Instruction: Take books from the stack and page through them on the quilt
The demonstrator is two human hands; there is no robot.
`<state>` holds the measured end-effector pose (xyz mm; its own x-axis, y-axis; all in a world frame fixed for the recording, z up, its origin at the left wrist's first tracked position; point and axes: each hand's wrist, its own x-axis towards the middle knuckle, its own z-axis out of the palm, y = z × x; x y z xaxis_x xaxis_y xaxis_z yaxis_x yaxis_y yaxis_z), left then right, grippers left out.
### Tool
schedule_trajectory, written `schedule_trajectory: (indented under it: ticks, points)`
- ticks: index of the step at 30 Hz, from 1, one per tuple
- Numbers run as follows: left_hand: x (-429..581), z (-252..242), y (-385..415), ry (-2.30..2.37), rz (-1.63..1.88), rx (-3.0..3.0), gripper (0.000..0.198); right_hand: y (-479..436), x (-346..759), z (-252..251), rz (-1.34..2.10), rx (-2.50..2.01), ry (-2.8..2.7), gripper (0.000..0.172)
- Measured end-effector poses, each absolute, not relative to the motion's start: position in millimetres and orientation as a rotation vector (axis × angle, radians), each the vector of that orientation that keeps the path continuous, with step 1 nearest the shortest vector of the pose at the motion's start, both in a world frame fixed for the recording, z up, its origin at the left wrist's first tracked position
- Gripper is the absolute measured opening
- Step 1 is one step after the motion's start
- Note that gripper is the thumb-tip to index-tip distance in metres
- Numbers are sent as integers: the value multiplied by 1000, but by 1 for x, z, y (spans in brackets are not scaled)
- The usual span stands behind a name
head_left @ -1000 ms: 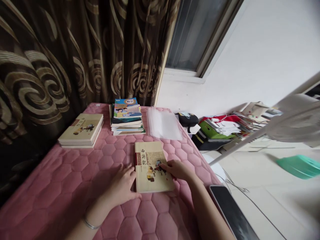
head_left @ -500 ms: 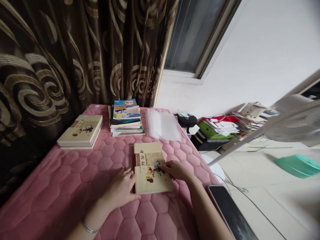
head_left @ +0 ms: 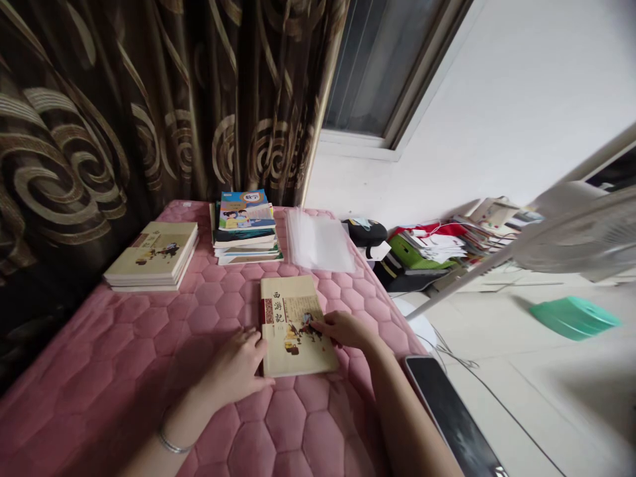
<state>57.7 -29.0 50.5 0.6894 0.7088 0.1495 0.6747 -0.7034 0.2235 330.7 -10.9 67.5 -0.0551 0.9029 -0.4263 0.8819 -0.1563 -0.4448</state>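
A cream book with Chinese characters and a small picture lies flat on the pink quilted bed. At its left edge rests my left hand, fingers apart, touching the spine side and holding nothing. My right hand touches the book's right side, its thumb on the cover and its other fingers bent at the edge. Farther left lies a stack of similar cream books. Behind the book are a pile of colourful books and some clear plastic sheets.
A phone lies at the bed's right edge. Beyond it stand a white fan, a green plastic item on the floor and piled papers. Patterned curtains hang behind the bed.
The whole view has shifted slightly, so things appear a little farther left and higher. Both hands stay at the same edges of the book.
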Motion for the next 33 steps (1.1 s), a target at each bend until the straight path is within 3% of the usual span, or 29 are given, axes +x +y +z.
schedule_trajectory:
  ticks: [15,21,24,29,33]
  points:
    - [58,51,-29,1141,266,2720,44,-15,327,69,966,-2167,-1983,45]
    - [57,53,-32,1193,259,2556,50,-5,313,49,442,-2201,-1782,34]
    - [57,50,-33,1292,273,2455,64,3,306,40,377,-2178,-1678,27]
    - [59,42,-32,1353,253,2385,106,10,307,38,641,-2146,-1503,28]
    - [59,42,-32,1335,195,2359,113,14,309,39,624,-2200,-1549,32]
